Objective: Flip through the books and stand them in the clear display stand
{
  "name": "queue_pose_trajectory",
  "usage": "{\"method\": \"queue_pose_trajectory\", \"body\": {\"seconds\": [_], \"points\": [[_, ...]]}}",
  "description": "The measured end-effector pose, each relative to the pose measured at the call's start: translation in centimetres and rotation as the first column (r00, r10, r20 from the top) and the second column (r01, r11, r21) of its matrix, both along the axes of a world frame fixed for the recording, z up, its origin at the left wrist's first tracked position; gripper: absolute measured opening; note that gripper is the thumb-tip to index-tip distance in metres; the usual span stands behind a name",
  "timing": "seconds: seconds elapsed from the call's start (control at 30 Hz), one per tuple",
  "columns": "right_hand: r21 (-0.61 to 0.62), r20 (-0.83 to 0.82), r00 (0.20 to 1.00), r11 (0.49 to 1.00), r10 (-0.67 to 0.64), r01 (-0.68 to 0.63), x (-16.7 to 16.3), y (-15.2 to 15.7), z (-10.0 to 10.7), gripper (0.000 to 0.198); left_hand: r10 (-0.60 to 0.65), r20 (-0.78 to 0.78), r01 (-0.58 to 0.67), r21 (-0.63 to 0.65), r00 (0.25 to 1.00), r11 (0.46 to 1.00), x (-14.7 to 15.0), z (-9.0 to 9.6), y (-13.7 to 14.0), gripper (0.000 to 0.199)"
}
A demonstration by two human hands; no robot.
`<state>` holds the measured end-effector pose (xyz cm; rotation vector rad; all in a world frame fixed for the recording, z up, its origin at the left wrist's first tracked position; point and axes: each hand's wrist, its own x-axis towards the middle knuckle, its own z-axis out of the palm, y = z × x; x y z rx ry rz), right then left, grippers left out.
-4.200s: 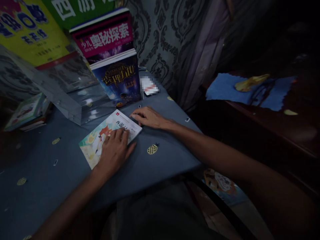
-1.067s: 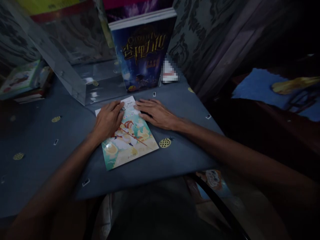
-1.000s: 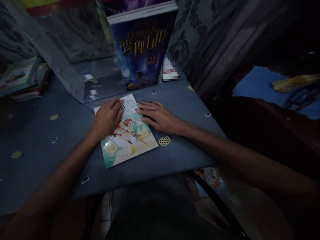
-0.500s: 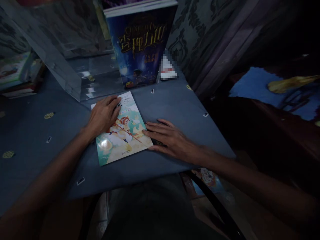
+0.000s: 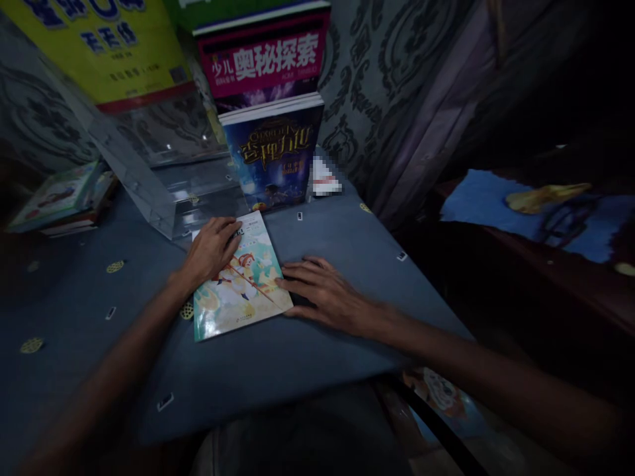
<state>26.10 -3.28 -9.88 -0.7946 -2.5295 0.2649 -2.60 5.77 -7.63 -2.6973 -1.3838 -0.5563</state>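
A thin children's book (image 5: 255,277) with a green and cream cover lies flat on the table, its cover figure carrying a long staff. Across its upper left part rests my left hand (image 5: 213,248), fingers stretched over the cover. My right hand (image 5: 325,294) lies beside the book's right edge, with its fingertips touching that edge and its fingers spread. Behind the book stands a dark blue book (image 5: 278,155) with gold lettering, upright in a stepped stack.
A clear acrylic stand (image 5: 149,178) holds a yellow book (image 5: 114,53). Behind the blue book rises a magenta book (image 5: 268,59). More books (image 5: 59,198) are stacked at the left. The table (image 5: 347,225) has a patterned grey-blue cloth. A blue cloth (image 5: 476,205) lies at the right.
My view has tilted up, so the yellow and magenta books now show more fully. Both hands stay at the same places on and beside the children's book.
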Motion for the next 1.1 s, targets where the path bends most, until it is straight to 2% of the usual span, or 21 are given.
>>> {"method": "queue_pose_trajectory", "body": {"seconds": [0.23,0.53,0.7,0.83,0.93,1.1], "points": [[-0.036,-0.041,0.999,0.999,0.016,-0.017,0.1,0.2,0.0,0.047,0.003,-0.018,-0.003,-0.012,1.0,1.0,1.0,0.1,-1.1,0.041],[-0.066,-0.065,0.997,0.997,0.041,-0.045,0.2,0.6,-0.4,0.051,-0.248,0.027,0.249,-0.1,0.968,0.963,4.0,0.9,-6.4,0.037],[-0.191,-0.118,0.989,0.975,0.091,-0.113,1.0,0.9,0.1,0.047,-0.322,-0.002,0.319,-0.124,0.947,0.94,4.2,1.4,-9.6,0.042],[-0.296,-0.204,0.977,0.947,0.062,-0.122,1.7,0.9,0.9,0.038,-0.292,-0.075,0.284,-0.1,0.954,0.954,4.5,1.3,-11.3,0.059],[-0.324,-0.277,0.96,0.938,0.031,-0.123,1.9,0.7,1.3,0.044,-0.248,-0.109,0.243,-0.059,0.963,0.968,4.9,1.1,-11.9,0.051],[-0.337,-0.29,0.957,0.933,0.026,-0.127,1.9,0.5,1.5,0.047,-0.241,-0.14,0.25,0.05,0.96,0.967,5.3,1.1,-12.2,0.04]]}}
